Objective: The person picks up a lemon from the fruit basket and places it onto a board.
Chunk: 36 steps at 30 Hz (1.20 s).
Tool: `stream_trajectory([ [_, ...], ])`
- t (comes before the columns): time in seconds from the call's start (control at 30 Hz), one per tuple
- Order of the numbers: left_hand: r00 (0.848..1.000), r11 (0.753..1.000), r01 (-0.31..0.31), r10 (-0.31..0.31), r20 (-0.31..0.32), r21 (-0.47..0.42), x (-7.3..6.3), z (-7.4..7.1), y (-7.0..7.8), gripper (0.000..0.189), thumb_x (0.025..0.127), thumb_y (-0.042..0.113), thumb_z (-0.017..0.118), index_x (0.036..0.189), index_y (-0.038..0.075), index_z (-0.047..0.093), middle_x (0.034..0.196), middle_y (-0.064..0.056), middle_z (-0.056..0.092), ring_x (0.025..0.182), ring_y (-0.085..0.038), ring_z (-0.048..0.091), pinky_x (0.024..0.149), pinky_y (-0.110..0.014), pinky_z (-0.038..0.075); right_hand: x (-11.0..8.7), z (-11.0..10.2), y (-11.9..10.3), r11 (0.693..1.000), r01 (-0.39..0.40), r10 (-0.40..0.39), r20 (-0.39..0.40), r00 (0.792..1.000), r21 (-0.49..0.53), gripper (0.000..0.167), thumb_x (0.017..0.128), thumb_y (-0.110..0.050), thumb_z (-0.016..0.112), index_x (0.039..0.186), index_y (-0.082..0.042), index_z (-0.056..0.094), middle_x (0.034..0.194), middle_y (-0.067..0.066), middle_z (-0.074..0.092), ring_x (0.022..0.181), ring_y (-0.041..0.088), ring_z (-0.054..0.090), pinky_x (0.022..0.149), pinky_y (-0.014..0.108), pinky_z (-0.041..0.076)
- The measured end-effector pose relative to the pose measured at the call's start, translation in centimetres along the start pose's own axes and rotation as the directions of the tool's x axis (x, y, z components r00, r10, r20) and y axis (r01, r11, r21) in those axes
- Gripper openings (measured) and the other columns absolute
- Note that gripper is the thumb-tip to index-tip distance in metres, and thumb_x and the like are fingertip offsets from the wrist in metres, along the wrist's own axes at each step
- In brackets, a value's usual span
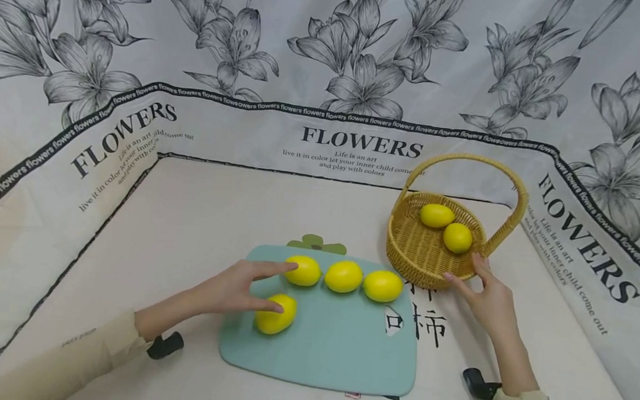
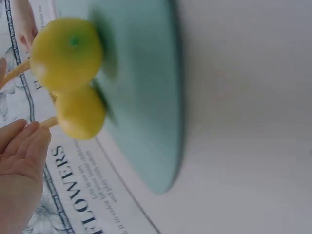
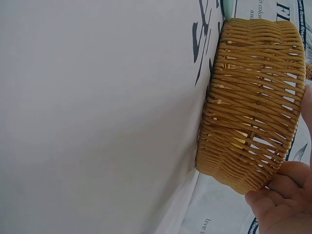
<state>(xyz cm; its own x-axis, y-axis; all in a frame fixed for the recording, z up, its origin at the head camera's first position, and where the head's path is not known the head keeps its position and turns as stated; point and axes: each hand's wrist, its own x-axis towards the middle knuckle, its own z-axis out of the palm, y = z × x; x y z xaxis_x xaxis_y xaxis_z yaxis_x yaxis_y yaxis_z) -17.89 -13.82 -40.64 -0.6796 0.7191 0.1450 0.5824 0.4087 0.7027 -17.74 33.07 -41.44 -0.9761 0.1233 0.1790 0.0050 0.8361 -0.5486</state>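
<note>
Over the left part of a pale teal cutting board (image 1: 337, 356), my left hand (image 1: 230, 290) spreads its thumb and forefinger apart. Its thumb overlaps the nearest lemon (image 1: 274, 321), and its forefinger reaches across the leftmost lemon (image 1: 305, 271) of a back row. In that row lie a middle lemon (image 1: 343, 277) and a right lemon (image 1: 383, 287). At the back right, my right hand (image 1: 491, 302) holds the near right side of a wicker basket (image 1: 413, 259) with thumb and fingers. Two lemons (image 1: 437, 215) lie inside. In the right wrist view, fingers (image 3: 287, 190) bend against the woven wall.
The basket's tall hoop handle (image 1: 470, 156) arches above it. A green flower-shaped print (image 1: 317, 244) shows behind the board, and black printed characters (image 1: 431, 325) show beside it. Floral cloth (image 1: 362, 73) rises at the back and both sides. Dark wrist straps are on both wrists.
</note>
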Motion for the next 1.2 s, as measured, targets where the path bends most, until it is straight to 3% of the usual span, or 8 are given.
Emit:
stream_trajectory([
  [0.2,0.994,0.992,-0.106,0.108,-0.014,0.073,3.7,-1.8,1.6,0.075,0.083,0.041,0.075,0.145,0.013,0.044,0.144,0.001,0.047,0.133,-0.019,0.043,0.106,-0.039,0.038,0.0,-0.1,0.0,1.000,-0.001,0.001,0.003,1.000,0.006,0.089,0.090,-0.049,0.063,0.149,0.003,0.021,0.153,0.023,0.016,0.140,0.044,0.017,0.107,0.061,0.024],
  [0.4,0.994,0.989,-0.103,0.099,0.048,0.102,8.4,-2.5,3.8,0.077,0.084,0.039,0.075,0.148,0.014,0.040,0.148,0.003,0.042,0.134,-0.013,0.041,0.107,-0.034,0.038,0.0,-0.3,0.1,1.000,-0.003,0.003,0.003,1.000,0.029,0.089,0.090,-0.048,0.063,0.149,0.004,0.021,0.154,0.023,0.015,0.140,0.043,0.016,0.108,0.061,0.023],
  [0.6,0.991,0.992,-0.101,0.093,0.096,0.082,12.3,-1.4,5.0,0.081,0.084,0.042,0.074,0.150,0.016,0.035,0.152,0.001,0.037,0.135,-0.016,0.039,0.107,-0.034,0.037,0.0,-0.3,0.3,0.999,0.011,-0.011,0.001,1.000,0.039,0.088,0.090,-0.048,0.064,0.149,0.005,0.022,0.153,0.024,0.017,0.141,0.042,0.015,0.108,0.060,0.022],
  [0.83,0.992,0.994,-0.086,0.080,0.095,0.063,15.2,0.1,5.2,0.084,0.083,0.041,0.075,0.151,0.015,0.034,0.152,-0.001,0.037,0.137,-0.017,0.037,0.109,-0.033,0.034,0.1,-0.3,0.5,0.999,0.014,-0.014,-0.001,1.000,0.045,0.089,0.090,-0.048,0.064,0.148,0.005,0.023,0.153,0.023,0.018,0.141,0.041,0.015,0.109,0.059,0.021],
  [1.2,0.988,0.988,-0.126,0.117,0.100,0.085,18.4,1.5,5.5,0.083,0.084,0.039,0.075,0.151,0.012,0.032,0.152,-0.003,0.036,0.137,-0.018,0.036,0.110,-0.029,0.031,0.2,-0.2,0.8,0.998,0.033,-0.032,-0.013,0.999,0.048,0.088,0.090,-0.047,0.065,0.147,0.006,0.024,0.152,0.023,0.021,0.141,0.041,0.017,0.110,0.058,0.022],
])
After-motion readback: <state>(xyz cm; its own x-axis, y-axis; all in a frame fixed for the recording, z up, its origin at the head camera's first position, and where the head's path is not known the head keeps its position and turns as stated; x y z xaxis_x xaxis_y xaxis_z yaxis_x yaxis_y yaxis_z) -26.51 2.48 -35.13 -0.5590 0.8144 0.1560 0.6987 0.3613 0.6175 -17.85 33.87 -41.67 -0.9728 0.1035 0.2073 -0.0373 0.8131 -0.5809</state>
